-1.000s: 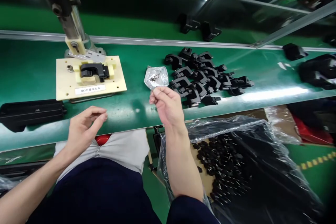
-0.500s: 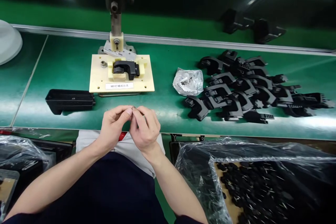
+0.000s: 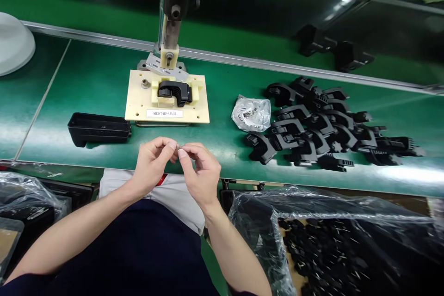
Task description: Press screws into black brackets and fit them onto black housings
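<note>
My left hand (image 3: 151, 161) and right hand (image 3: 200, 171) pinch a tiny screw (image 3: 179, 147) between fingertips; seating it in the jig (image 3: 167, 97) demands precise alignment.

Bench mat (image 3: 86, 83): green, smooth, semi-gloss, showing lamp glare. Jig plate (image 3: 138, 101): cream plastic, matt, with a white paper label (image 3: 164, 113). Clamped part (image 3: 175, 92) and loose clips (image 3: 319, 125): black moulded plastic, satin sheen. Press column (image 3: 171, 27): bare metal, dull. Small bag (image 3: 251, 113): clear crinkled film, glossy. Tray (image 3: 99, 128): black plastic, matt. Rail (image 3: 260, 61): brushed metal. Bin liner (image 3: 312, 208): glossy film.
</note>
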`<state>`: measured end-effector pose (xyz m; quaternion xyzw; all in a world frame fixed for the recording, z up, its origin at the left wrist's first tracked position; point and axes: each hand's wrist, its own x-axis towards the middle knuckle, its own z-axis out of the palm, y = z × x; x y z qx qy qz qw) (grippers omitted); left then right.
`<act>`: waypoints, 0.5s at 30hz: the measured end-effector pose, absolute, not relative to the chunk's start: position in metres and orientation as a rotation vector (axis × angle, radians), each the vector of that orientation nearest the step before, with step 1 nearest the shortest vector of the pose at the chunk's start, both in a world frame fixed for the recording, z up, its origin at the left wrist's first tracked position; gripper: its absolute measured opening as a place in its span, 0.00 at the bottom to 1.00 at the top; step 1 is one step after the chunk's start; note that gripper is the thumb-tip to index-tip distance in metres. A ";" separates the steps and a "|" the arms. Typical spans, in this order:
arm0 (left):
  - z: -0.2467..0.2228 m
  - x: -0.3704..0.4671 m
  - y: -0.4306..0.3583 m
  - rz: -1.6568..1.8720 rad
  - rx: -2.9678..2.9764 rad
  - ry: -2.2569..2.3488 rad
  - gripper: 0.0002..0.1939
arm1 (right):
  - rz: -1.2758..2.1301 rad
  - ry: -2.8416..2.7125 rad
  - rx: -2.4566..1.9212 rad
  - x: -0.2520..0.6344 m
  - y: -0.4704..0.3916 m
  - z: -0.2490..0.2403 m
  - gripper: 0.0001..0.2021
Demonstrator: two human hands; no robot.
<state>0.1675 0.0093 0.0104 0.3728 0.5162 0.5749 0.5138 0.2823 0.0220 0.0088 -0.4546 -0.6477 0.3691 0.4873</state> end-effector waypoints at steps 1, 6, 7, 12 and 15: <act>0.011 0.166 0.009 1.390 1.010 1.271 0.10 | 0.929 -1.583 -1.104 0.283 0.023 0.010 0.04; 0.013 0.154 0.011 1.439 1.653 1.380 0.07 | 0.993 -1.669 -1.065 0.284 0.030 0.021 0.05; 0.014 0.150 0.012 1.439 1.757 1.375 0.07 | 1.005 -1.693 -1.054 0.284 0.033 0.023 0.05; 0.019 0.134 0.022 1.410 2.051 1.336 0.07 | 1.063 -1.725 -1.012 0.278 0.045 0.030 0.05; 0.023 0.127 0.026 1.377 2.091 1.354 0.07 | 1.101 -1.698 -0.983 0.273 0.051 0.030 0.05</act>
